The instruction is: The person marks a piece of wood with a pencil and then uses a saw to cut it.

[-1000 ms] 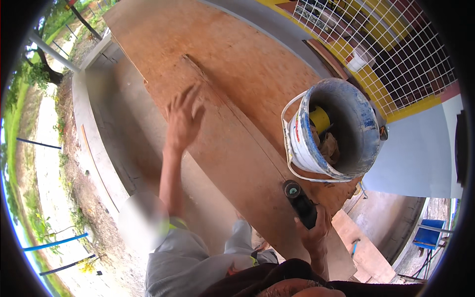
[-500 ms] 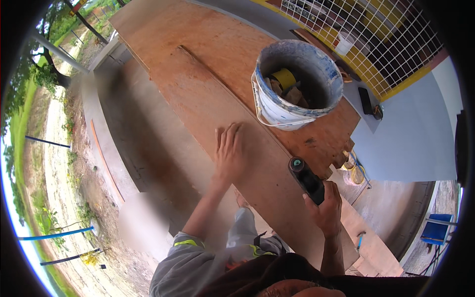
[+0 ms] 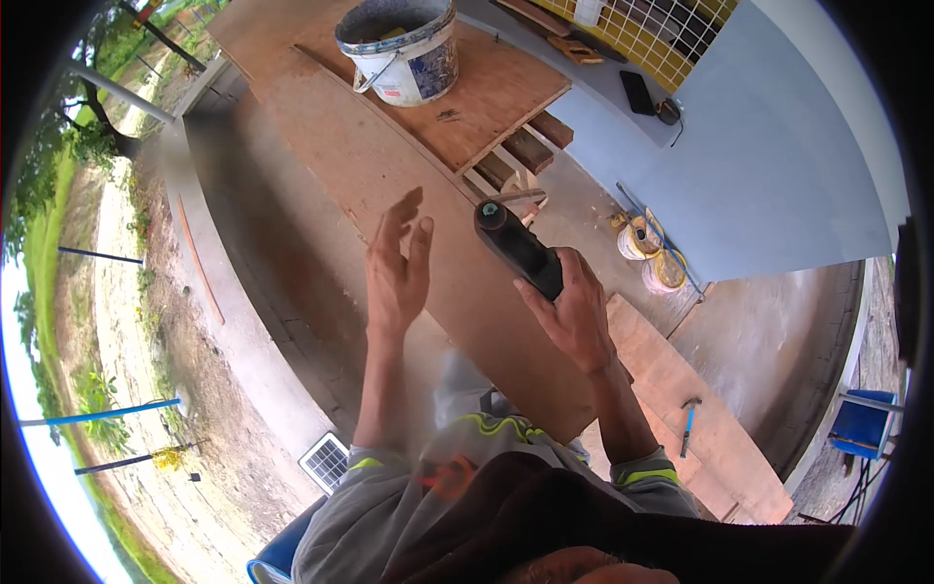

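My right hand (image 3: 574, 311) is closed around a black hand tool (image 3: 520, 250). The tool is oblong, with a round knob bearing a green centre at its far end; its exact kind is unclear. It is over the right edge of a long brown wooden board (image 3: 389, 180). My left hand (image 3: 398, 273) is held to the left of the tool, above the board. Its fingers are stretched and its thumb stands apart, with nothing held. Farther off, a white bucket (image 3: 413, 78) smeared with blue and grey stands on a reddish plywood sheet (image 3: 491, 92).
A hammer (image 3: 690, 428) with a blue handle lies on a plywood piece (image 3: 730, 457) at the lower right. Rolls of yellowish cord (image 3: 639, 238) are on the floor. A black phone (image 3: 636, 92) rests on a grey ledge below a white wire grid.
My left hand has come up from lying flat on the board, thumb now apart. My right hand, still gripping the tool, has moved up and left in view. The whole view has shifted.
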Action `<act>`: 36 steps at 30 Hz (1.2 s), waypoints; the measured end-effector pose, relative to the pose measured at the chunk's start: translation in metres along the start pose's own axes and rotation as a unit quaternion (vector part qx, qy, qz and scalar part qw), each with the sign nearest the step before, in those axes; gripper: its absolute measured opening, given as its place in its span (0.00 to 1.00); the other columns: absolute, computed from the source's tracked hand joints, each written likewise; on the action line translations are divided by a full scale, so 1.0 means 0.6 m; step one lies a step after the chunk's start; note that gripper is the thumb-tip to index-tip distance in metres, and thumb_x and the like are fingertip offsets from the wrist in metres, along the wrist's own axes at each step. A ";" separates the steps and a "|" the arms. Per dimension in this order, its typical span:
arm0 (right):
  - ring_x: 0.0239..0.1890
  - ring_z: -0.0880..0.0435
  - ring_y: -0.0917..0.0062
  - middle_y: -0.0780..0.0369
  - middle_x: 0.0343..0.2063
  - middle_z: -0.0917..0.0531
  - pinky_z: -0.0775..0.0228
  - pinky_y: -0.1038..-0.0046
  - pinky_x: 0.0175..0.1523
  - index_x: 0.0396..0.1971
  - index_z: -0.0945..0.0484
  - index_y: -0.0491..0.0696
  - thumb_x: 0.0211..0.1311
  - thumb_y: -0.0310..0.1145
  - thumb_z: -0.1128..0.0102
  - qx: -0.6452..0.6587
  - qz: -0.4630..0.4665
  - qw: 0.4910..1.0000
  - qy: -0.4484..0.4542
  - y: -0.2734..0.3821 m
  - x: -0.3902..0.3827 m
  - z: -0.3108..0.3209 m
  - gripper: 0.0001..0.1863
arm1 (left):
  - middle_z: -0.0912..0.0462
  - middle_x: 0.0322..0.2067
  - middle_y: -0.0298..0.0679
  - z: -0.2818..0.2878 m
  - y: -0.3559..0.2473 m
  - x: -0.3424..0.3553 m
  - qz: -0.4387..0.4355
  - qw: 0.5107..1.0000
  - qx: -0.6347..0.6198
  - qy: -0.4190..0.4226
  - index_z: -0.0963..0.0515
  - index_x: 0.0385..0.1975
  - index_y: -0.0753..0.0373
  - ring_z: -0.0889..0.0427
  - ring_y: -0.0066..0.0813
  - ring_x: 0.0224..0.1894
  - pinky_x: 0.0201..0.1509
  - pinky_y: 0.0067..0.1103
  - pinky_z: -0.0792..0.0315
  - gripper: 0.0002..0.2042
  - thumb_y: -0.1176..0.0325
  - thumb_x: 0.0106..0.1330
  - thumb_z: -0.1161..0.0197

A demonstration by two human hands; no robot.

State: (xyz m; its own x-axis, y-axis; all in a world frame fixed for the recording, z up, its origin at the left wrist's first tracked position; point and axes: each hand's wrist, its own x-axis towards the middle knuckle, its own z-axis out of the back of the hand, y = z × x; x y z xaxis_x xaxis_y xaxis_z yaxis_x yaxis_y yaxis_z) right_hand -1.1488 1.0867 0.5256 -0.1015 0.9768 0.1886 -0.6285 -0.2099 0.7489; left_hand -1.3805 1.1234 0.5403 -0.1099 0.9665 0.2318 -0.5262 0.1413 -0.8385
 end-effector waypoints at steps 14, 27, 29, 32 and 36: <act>0.56 0.25 0.56 0.48 0.51 0.23 0.33 0.62 0.60 0.58 0.30 0.39 0.70 0.48 0.49 0.078 0.030 0.991 0.101 -0.114 -0.135 0.123 0.28 | 0.25 0.51 0.48 -0.161 -0.064 -0.200 0.230 0.834 -0.500 0.040 0.47 0.68 0.66 0.19 0.39 0.47 0.50 0.33 0.21 0.31 0.51 0.75 0.48; 0.29 0.37 0.89 0.74 0.26 0.33 0.41 0.81 0.36 0.34 0.25 0.48 0.72 0.39 0.51 0.382 -0.218 0.839 0.319 -0.303 -0.193 0.073 0.11 | 0.27 0.53 0.56 -0.164 -0.119 -0.289 0.186 0.879 -0.439 -0.012 0.59 0.75 0.56 0.15 0.43 0.39 0.45 0.33 0.17 0.37 0.58 0.73 0.47; 0.29 0.37 0.88 0.73 0.26 0.33 0.41 0.81 0.37 0.34 0.25 0.48 0.73 0.39 0.51 0.385 -0.211 0.841 0.316 -0.257 -0.193 0.057 0.12 | 0.27 0.52 0.54 -0.165 -0.132 -0.330 0.202 0.861 -0.467 -0.020 0.61 0.75 0.56 0.15 0.43 0.42 0.45 0.34 0.18 0.38 0.62 0.72 0.45; 0.30 0.33 0.87 0.72 0.29 0.29 0.38 0.81 0.39 0.36 0.24 0.47 0.73 0.39 0.52 0.400 -0.199 0.841 0.306 -0.241 -0.148 0.011 0.12 | 0.27 0.50 0.53 -0.157 -0.162 -0.360 0.193 0.850 -0.490 -0.013 0.62 0.75 0.56 0.15 0.43 0.44 0.45 0.35 0.19 0.42 0.68 0.68 0.41; 0.33 0.24 0.86 0.68 0.34 0.22 0.31 0.81 0.41 0.42 0.23 0.46 0.74 0.39 0.55 0.476 -0.215 0.796 0.306 -0.162 -0.104 -0.043 0.14 | 0.28 0.53 0.52 -0.153 -0.176 -0.395 0.191 0.867 -0.461 -0.019 0.62 0.75 0.54 0.16 0.40 0.43 0.47 0.35 0.18 0.45 0.74 0.63 0.38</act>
State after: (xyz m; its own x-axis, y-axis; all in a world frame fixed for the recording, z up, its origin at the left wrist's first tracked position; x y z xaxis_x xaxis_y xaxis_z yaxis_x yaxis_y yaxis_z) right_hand -1.1014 1.0475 0.4245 -0.5743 0.7437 -0.3422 0.1337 0.4976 0.8570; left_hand -1.2216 0.8991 0.5286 -0.1650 0.9751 -0.1482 0.4492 -0.0595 -0.8914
